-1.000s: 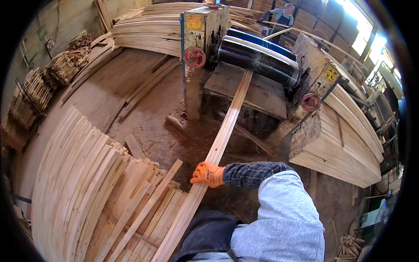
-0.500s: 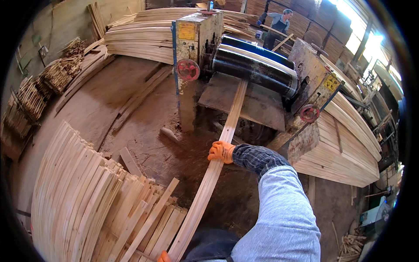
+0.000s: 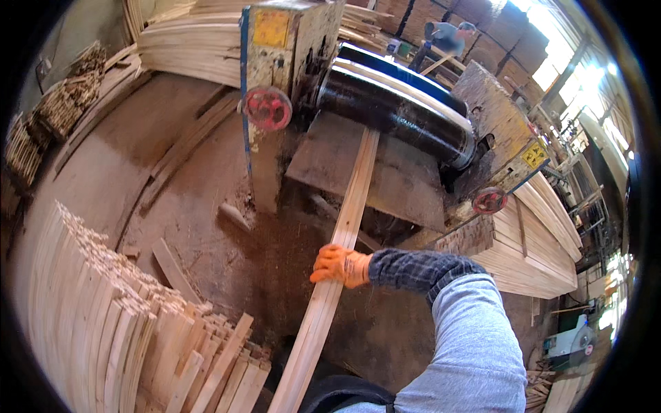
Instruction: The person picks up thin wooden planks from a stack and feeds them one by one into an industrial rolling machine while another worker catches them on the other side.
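Note:
A long pale wooden board (image 3: pixel 323 306) runs from the lower edge of the view up to a machine with black rollers (image 3: pixel 392 110). Its far end lies on the flat metal feed table (image 3: pixel 406 179) and goes in beneath the front roller. My right hand (image 3: pixel 342 266), in an orange glove, is closed around the board about midway along the part I see, fingers over its left edge. The checked cuff and grey sleeve of that arm come in from the lower right. My left hand is out of view.
Stacked wooden strips (image 3: pixel 89 316) stand close on the left. Another stack (image 3: pixel 530 255) lies right of the machine, below a red handwheel (image 3: pixel 490 200). A second handwheel (image 3: pixel 268 108) juts from the left post. A person (image 3: pixel 447 38) is behind the machine. Offcuts lie on the floor.
The machine looks closer and larger. My right hand still grips the board and sits a little lower in view. The orange glove at the lower edge has left view. The person behind leans lower.

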### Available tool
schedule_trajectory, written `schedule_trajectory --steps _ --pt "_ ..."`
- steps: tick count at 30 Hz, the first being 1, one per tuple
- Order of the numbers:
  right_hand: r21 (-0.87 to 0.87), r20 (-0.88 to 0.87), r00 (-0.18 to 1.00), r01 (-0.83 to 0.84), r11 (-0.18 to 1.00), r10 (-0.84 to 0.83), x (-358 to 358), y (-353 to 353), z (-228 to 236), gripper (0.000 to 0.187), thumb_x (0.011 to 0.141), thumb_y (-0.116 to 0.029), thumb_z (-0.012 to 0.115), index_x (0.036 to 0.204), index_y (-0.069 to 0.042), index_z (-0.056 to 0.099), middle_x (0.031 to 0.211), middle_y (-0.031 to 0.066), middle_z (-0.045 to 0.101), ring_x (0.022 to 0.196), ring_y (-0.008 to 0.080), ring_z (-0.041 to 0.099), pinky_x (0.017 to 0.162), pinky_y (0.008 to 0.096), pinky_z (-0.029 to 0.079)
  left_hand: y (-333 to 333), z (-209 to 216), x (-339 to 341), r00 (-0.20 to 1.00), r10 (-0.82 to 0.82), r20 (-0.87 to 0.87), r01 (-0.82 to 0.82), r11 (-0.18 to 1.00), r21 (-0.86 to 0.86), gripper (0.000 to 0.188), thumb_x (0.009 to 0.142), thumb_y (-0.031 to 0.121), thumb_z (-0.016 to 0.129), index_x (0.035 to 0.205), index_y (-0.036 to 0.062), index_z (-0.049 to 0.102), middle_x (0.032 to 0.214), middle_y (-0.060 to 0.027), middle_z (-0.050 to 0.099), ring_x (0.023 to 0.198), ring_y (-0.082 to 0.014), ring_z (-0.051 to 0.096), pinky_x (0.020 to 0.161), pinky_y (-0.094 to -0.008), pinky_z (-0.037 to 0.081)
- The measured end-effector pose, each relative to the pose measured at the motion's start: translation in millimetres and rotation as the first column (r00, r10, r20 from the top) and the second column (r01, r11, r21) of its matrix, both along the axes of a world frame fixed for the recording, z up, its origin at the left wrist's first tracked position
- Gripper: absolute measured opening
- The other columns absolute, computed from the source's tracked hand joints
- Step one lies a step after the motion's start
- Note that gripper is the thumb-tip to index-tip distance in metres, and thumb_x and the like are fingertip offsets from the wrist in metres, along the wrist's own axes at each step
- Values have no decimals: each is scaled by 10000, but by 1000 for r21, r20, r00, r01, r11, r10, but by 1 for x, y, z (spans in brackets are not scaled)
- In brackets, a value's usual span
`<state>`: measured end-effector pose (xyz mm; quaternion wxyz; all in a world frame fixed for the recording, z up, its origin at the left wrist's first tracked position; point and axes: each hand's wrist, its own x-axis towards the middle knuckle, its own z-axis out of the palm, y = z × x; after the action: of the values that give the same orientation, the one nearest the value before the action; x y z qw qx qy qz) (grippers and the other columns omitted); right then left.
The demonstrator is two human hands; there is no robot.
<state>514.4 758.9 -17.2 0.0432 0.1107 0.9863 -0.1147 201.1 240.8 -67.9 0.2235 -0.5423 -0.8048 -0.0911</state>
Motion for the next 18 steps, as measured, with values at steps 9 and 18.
schedule_trajectory --steps 9,18 --pt "9 -188 982 11 1000 -10 7 -1 -12 537 768 -28 713 1262 -209 608 1155 32 664 1165 265 621 1144 466 406 55 6 16 974 96 -206 -62 984 164 250 1049 335 578 1027 122 706 841 -71 677 730 -290 645 658 -446 537" --pt "116 -280 960 18 993 16 11 -1 -20 401 779 -91 708 1144 -211 592 1054 30 645 1106 269 627 1113 452 403 60 19 37 883 244 -401 -125 945 301 280 1064 320 578 909 121 700 789 -70 669 695 -289 641 627 -447 525"
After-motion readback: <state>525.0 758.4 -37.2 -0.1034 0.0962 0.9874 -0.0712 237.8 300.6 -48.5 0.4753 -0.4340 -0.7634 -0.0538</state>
